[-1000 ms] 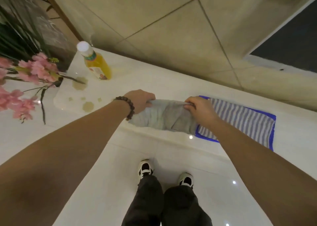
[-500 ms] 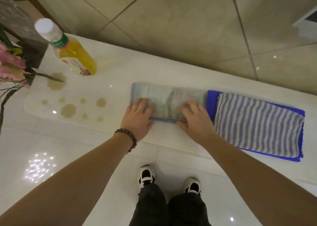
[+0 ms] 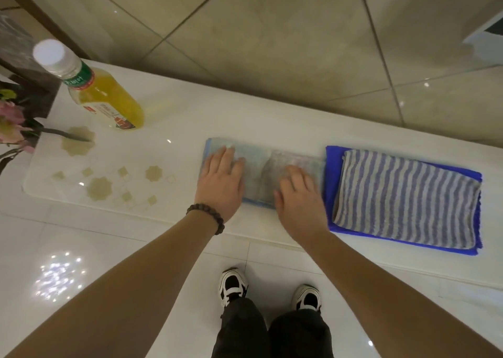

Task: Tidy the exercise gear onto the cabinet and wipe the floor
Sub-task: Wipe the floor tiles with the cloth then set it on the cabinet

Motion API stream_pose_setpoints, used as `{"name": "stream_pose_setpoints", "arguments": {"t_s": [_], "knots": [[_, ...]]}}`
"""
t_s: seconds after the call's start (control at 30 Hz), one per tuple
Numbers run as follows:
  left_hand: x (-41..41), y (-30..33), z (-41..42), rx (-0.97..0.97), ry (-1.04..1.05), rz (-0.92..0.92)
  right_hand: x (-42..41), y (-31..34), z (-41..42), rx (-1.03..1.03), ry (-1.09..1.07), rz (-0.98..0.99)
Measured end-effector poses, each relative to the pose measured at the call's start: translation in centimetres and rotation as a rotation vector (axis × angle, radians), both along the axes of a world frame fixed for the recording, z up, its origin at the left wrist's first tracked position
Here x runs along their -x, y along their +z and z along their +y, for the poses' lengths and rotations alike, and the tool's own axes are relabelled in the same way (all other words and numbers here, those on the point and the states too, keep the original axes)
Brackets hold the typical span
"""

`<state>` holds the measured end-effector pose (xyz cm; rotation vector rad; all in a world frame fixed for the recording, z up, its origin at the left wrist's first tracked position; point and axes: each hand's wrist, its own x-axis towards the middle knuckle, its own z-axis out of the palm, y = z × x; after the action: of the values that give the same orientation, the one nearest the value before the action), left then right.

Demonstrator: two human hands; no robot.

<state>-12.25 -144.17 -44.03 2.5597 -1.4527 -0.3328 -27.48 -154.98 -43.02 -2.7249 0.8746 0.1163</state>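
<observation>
Both hands flat, fingers spread, palms down on folded grey towel (image 3: pixel 265 172); nothing pinched. Left hand (image 3: pixel 221 183) presses left half, right hand (image 3: pixel 298 194) presses right half, likely to smooth fold and keep it square. Towel lies on white desk (image 3: pixel 190 118), near front edge, just beside striped towel (image 3: pixel 405 197) stacked on blue cloth (image 3: pixel 333 167): neat row forming. Juice bottle (image 3: pixel 100 93) stands well apart at left, near flowers (image 3: pixel 12 123). Floor (image 3: pixel 109 254) wiping seemingly not yet begun.
</observation>
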Motion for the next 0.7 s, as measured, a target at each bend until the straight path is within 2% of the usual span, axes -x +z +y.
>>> {"name": "stream_pose_setpoints", "arguments": {"t_s": [0.07, 0.13, 0.33, 0.57, 0.7], "knots": [[0.2, -1.0, -0.5, -0.160, -0.030, 0.063, -2.5, -1.1, 0.7, -0.040, 0.044, 0.061], [0.8, -2.3, -0.3, -0.271, -0.011, 0.007, -3.5, -2.6, 0.9, -0.027, 0.101, 0.145], [2.5, -3.5, -0.7, -0.264, 0.133, -0.012, -0.8, -3.4, -3.5, 0.014, 0.229, 0.179], [0.4, -3.2, -1.7, -0.260, 0.059, -0.020, -0.7, -3.6, -2.5, -0.015, -0.070, 0.197], [0.4, -2.8, -2.0, -0.337, 0.051, -0.004, -0.7, -3.3, -3.1, -0.049, -0.010, 0.224]]}}
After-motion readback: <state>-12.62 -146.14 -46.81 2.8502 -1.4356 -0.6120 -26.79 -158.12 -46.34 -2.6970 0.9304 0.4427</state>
